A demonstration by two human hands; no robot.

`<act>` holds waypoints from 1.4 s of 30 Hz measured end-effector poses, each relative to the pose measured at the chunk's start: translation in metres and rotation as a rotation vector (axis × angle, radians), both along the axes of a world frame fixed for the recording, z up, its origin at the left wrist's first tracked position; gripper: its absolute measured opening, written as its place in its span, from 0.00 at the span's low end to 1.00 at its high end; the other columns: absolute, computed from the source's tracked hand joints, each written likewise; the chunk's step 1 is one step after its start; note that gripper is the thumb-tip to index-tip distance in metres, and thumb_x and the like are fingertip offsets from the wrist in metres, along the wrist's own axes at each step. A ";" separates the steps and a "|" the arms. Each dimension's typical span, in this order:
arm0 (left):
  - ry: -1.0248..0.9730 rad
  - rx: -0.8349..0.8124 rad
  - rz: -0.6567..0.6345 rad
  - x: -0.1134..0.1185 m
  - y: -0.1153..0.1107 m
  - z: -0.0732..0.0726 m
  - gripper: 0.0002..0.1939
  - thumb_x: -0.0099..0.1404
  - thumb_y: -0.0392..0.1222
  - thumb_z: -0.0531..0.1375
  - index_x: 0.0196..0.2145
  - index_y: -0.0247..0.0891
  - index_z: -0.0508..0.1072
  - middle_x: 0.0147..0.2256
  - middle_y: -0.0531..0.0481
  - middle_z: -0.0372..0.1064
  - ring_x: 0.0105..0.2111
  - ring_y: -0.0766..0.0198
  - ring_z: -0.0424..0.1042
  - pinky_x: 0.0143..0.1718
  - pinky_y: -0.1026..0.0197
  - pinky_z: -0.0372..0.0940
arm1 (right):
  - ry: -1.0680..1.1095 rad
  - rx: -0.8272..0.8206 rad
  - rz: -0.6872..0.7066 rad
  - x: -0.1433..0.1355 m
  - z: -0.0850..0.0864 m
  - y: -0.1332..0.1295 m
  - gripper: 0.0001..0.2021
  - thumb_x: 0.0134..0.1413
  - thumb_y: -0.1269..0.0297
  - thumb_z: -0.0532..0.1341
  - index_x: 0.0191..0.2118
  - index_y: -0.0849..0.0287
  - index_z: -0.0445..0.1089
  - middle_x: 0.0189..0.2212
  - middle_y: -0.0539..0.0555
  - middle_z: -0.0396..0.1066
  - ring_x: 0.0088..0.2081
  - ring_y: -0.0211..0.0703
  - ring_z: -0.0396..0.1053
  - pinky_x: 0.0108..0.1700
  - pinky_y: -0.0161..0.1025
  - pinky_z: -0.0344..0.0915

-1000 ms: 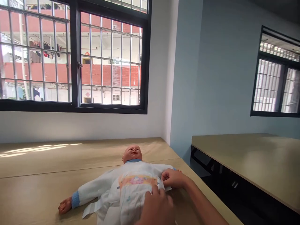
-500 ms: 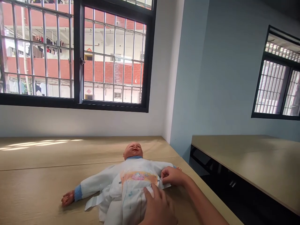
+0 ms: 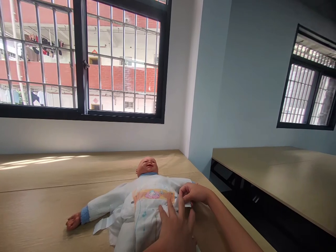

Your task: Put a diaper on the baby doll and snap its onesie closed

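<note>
A baby doll (image 3: 148, 166) in a white outfit with blue cuffs lies on its back on the wooden table (image 3: 39, 217). Over its belly lies a white diaper (image 3: 147, 213) with an orange printed band. One diaper tab (image 3: 103, 224) sticks out loose at the left. My left hand (image 3: 174, 224) rests on the diaper's right part, fingers spread. At the diaper's right edge, near the doll's sleeve, my right hand (image 3: 193, 193) has its fingers pinched together; what they hold is hidden, though a bit of white tab shows just below them.
Behind the table stands a white wall (image 3: 105, 138) with a barred window. The table's right edge runs close beside my right arm. Past a dark gap, a second table (image 3: 275, 175) stands at the right.
My left hand has moved up the diaper towards my right hand, its fingers more spread. My right hand stays at the diaper's right edge. The whole view has shifted slightly.
</note>
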State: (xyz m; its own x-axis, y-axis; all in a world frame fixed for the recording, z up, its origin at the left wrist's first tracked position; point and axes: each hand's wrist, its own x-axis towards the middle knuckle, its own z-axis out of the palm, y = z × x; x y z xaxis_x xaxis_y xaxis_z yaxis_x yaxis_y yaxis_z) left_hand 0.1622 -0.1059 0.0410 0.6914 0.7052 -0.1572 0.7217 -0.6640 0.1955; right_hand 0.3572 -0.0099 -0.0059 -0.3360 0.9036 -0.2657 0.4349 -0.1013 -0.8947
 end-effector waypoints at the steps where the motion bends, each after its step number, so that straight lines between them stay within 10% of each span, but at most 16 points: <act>1: -0.009 0.016 0.013 0.000 0.000 -0.001 0.43 0.60 0.51 0.59 0.68 0.45 0.48 0.69 0.38 0.24 0.66 0.25 0.33 0.56 0.20 0.41 | 0.037 -0.011 0.015 0.001 0.000 0.000 0.12 0.33 0.63 0.69 0.26 0.63 0.71 0.20 0.46 0.68 0.22 0.31 0.62 0.23 0.28 0.58; 7: 0.049 0.057 -0.003 -0.010 0.005 0.006 0.45 0.60 0.60 0.56 0.66 0.25 0.54 0.67 0.24 0.40 0.67 0.37 0.41 0.62 0.32 0.43 | 0.040 -0.074 0.047 0.006 -0.003 -0.002 0.12 0.31 0.65 0.71 0.26 0.64 0.73 0.18 0.46 0.69 0.18 0.29 0.61 0.20 0.27 0.57; 14: -0.086 -0.026 -0.167 -0.027 0.026 0.020 0.43 0.53 0.68 0.59 0.60 0.42 0.66 0.56 0.37 0.68 0.64 0.38 0.51 0.62 0.28 0.31 | 0.053 -0.123 0.093 0.013 -0.005 -0.002 0.13 0.33 0.63 0.73 0.27 0.64 0.74 0.18 0.47 0.70 0.17 0.30 0.62 0.18 0.26 0.55; 33: 0.064 0.148 -0.118 -0.020 0.042 0.015 0.36 0.53 0.69 0.59 0.44 0.34 0.80 0.45 0.28 0.74 0.55 0.35 0.62 0.56 0.28 0.49 | 0.225 -0.149 0.021 0.028 -0.016 0.001 0.13 0.31 0.64 0.72 0.26 0.63 0.73 0.15 0.46 0.69 0.14 0.28 0.59 0.16 0.26 0.51; 42: -0.120 -0.003 -0.197 -0.031 0.052 0.010 0.33 0.46 0.67 0.65 0.43 0.41 0.80 0.62 0.32 0.56 0.63 0.32 0.49 0.57 0.28 0.50 | 0.464 -0.105 0.036 -0.039 0.002 -0.005 0.07 0.35 0.70 0.65 0.23 0.63 0.67 0.15 0.47 0.66 0.14 0.28 0.57 0.17 0.26 0.49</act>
